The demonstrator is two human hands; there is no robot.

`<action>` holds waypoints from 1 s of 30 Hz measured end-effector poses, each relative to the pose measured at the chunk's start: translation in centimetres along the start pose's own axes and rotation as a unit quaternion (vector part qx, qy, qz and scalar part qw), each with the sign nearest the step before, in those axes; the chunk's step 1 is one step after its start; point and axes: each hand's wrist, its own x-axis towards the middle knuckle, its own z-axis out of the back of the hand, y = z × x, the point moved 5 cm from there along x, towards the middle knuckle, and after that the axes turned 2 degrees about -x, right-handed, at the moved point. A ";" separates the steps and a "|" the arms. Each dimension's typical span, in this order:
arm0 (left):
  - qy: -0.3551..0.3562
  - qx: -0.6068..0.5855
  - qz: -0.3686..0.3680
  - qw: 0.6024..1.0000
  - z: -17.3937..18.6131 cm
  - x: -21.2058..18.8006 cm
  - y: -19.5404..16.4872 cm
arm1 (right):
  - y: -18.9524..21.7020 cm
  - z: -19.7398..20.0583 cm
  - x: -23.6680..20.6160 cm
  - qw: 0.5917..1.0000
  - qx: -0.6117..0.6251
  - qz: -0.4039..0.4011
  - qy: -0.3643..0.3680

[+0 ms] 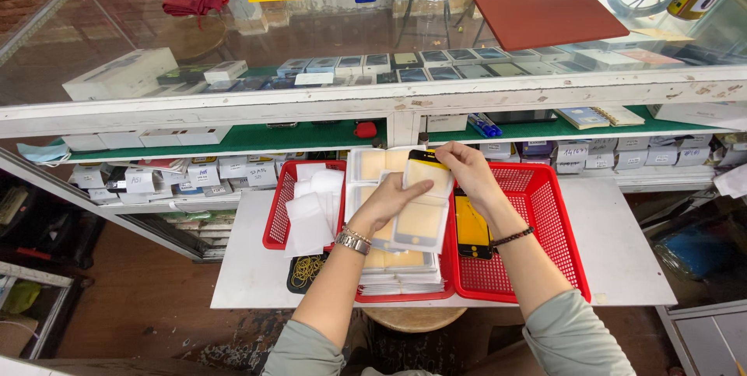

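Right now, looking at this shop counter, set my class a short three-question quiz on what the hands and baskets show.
1. True or false: both hands grip the same clear sleeve with a phone glass panel inside.
2. Which basket holds the black-framed panel lying flat? A: the left one. B: the right one.
3. What lies in the small black tray at the table's front edge?

Key
1. True: the left hand and right hand both hold the sleeved panel.
2. B: the black-framed panel lies in the right red basket.
3. Yellow rubber bands.
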 end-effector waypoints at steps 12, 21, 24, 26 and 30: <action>-0.021 -0.006 0.013 1.000 -0.1 -0.8 0.2 | -0.4 -1.7 -1.1 0.978 0.189 -0.085 0.010; -0.053 -0.013 0.068 0.996 3.1 -2.1 3.1 | -4.5 9.8 1.6 0.939 0.244 0.004 -0.241; -0.177 -0.130 0.106 0.970 7.7 -2.5 4.7 | -10.5 9.8 -0.6 0.969 -0.010 -0.124 -0.213; -0.201 -0.158 0.068 0.964 10.3 -2.7 5.2 | -13.7 9.0 -2.6 0.963 -0.114 -0.169 -0.174; -0.240 -0.187 0.028 0.952 14.1 -3.4 6.3 | -15.3 7.6 -3.9 0.954 -0.165 -0.175 -0.181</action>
